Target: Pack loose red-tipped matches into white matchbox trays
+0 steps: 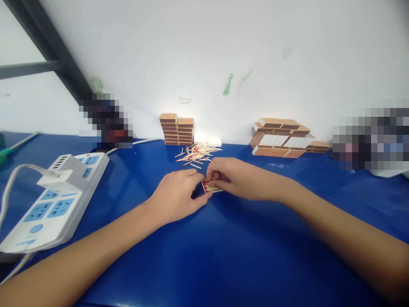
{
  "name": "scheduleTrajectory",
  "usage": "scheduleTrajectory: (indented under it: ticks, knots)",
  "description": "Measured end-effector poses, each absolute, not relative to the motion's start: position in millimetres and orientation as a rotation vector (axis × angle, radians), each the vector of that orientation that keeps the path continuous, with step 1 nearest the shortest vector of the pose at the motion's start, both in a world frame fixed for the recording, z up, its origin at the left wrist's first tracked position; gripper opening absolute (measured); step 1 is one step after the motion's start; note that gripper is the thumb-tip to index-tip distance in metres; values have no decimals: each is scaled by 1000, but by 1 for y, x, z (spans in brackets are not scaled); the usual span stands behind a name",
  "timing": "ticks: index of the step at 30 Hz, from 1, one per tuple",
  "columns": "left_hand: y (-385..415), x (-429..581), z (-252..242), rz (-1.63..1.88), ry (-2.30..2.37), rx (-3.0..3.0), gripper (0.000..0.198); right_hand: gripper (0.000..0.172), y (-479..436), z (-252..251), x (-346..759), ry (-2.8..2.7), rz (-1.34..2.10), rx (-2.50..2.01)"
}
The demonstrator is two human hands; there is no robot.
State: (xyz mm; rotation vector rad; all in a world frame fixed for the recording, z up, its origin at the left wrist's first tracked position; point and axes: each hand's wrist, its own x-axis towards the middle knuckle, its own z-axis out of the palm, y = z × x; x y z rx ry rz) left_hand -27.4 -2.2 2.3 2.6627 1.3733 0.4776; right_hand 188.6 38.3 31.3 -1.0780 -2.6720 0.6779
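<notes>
A small white matchbox tray (217, 190) holding red-tipped matches lies on the blue table between my hands. My left hand (180, 194) grips the left end of the tray between thumb and fingers. Over the tray, my right hand (234, 177) has its fingers bent and closed, the fingertips down at the matches; whatever they pinch is too small to make out. Just behind the hands, a loose pile of matches (200, 153) is scattered on the table.
Two stacks of matchboxes (177, 130) stand against the wall behind the pile. Further right is a larger stack of boxes and trays (281, 138). A white power strip (60, 204) with a plugged-in adapter and cables lies at the left of the blue table (204, 264).
</notes>
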Motion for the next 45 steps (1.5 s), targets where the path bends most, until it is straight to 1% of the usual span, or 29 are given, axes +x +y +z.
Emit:
scheduleTrajectory:
  ticks: [4, 6, 8, 10, 12, 14, 16, 18, 22, 24, 28, 32, 35, 37, 41, 45]
  knots:
    - [-2, -28, 2, 493, 1365, 2663, 24, 7, 41, 37, 189, -2669, 725, -1080]
    - [-2, -28, 2, 513, 1350, 2646, 24, 7, 46, 48, 197, -2649, 675, -1118]
    - [-3, -28, 2, 536, 1343, 2625, 25, 13, 55, 65, 215, -2600, 528, -1206]
    - [-4, -28, 2, 541, 1348, 2614, 26, 17, 68, 83, 245, -2469, 302, -1360]
    - [-5, -27, 3, 505, 1341, 2609, 27, 17, 82, 98, 285, -2166, 77, -1595]
    - [-6, -27, 3, 471, 1319, 2600, 27, 26, 93, 106, 328, -1766, -66, -1793]
    - [-6, -27, 3, 458, 1297, 2588, 25, 35, 101, 106, 367, -1454, -83, -1926]
    - [-5, -26, 4, 462, 1284, 2575, 25, 31, 109, 100, 396, -1303, 15, -2129]
    - [-4, -26, 3, 460, 1303, 2563, 29, 34, 124, 80, 426, -1360, 108, -2532]
    - [-3, -27, 2, 451, 1311, 2565, 30, 35, 132, 69, 433, -1400, 123, -2657]
    - [-3, -26, 2, 433, 1319, 2561, 30, 30, 142, 47, 442, -1448, 129, -2752]
    - [-3, -25, 2, 433, 1313, 2567, 30, 28, 146, 37, 448, -1476, 159, -2805]
    - [-3, -26, 2, 449, 1303, 2578, 30, 30, 146, 38, 449, -1480, 163, -2796]
    - [-2, -26, 2, 473, 1302, 2585, 31, 30, 144, 43, 448, -1473, 93, -2767]
    - [-2, -27, 2, 537, 1310, 2607, 29, 24, 139, 56, 444, -1491, -49, -2685]
    - [-2, -27, 3, 562, 1301, 2607, 28, 19, 135, 58, 439, -1514, -7, -2653]
